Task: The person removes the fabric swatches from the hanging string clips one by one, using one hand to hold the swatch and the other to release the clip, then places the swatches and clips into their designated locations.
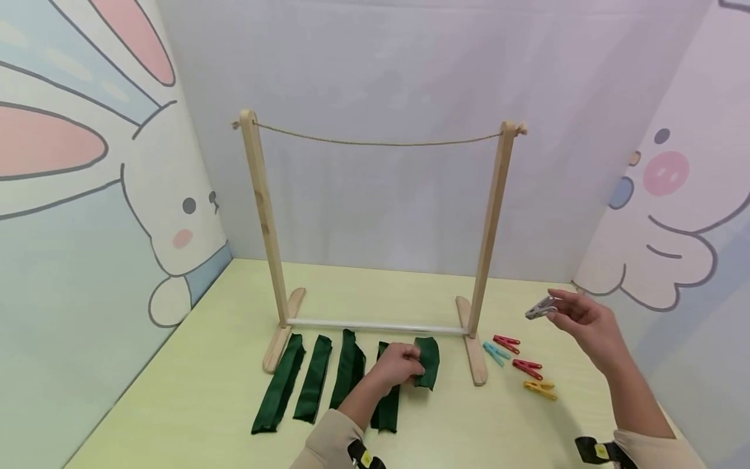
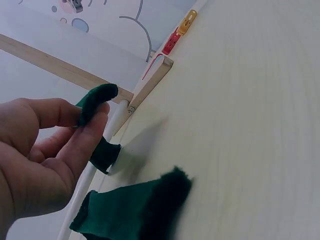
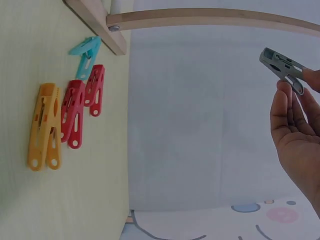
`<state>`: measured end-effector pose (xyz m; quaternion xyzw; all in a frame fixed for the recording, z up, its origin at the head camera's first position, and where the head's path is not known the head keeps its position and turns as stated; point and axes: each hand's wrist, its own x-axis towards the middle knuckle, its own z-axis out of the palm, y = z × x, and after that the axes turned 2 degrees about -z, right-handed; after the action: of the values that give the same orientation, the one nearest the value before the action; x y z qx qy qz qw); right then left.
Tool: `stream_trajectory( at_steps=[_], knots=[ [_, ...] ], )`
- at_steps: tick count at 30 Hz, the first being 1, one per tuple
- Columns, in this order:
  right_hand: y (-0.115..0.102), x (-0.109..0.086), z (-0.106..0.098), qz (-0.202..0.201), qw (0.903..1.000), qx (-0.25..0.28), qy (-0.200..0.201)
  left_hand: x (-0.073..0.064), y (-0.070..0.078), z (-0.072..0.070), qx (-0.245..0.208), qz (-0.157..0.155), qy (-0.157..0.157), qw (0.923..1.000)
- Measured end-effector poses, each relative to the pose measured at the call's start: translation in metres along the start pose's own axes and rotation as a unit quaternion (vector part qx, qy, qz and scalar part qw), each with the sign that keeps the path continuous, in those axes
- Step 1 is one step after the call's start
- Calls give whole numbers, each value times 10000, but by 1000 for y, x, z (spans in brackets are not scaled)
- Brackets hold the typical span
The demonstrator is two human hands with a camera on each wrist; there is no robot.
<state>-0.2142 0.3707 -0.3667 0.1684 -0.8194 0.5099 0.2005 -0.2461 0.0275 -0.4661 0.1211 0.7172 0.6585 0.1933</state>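
Observation:
My left hand (image 1: 397, 366) pinches a dark green cloth strip (image 1: 429, 362) between thumb and fingers, lifted over the table. In the left wrist view, the pinched cloth (image 2: 95, 102) folds over at the fingertips. Several more green strips (image 1: 279, 389) lie side by side to the left, one of them partly hidden under my left forearm. Raised at the right, my right hand (image 1: 590, 329) pinches a grey clothespin (image 3: 280, 67) by its handle ends. Its other end points left.
A wooden frame (image 1: 492, 221) stands on the table, with a sagging rope (image 1: 381, 144) between its posts and a white bar (image 1: 381, 326) low down. Beside its right foot lie a blue clothespin (image 1: 497, 353), two red clothespins (image 1: 528, 369) and a yellow clothespin (image 1: 540, 389).

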Motion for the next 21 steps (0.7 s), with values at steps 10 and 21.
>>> stream_trajectory(
  at_steps=[10, 21],
  knots=[
    [15, -13, -5, 443, 9981, -198, -376, -14, -8, 2, 259, -350, -82, 9990],
    [36, -31, -24, 1273, 9870, -156, -965, -22, -9, 7, 409, -557, -308, 9971]
  ],
)
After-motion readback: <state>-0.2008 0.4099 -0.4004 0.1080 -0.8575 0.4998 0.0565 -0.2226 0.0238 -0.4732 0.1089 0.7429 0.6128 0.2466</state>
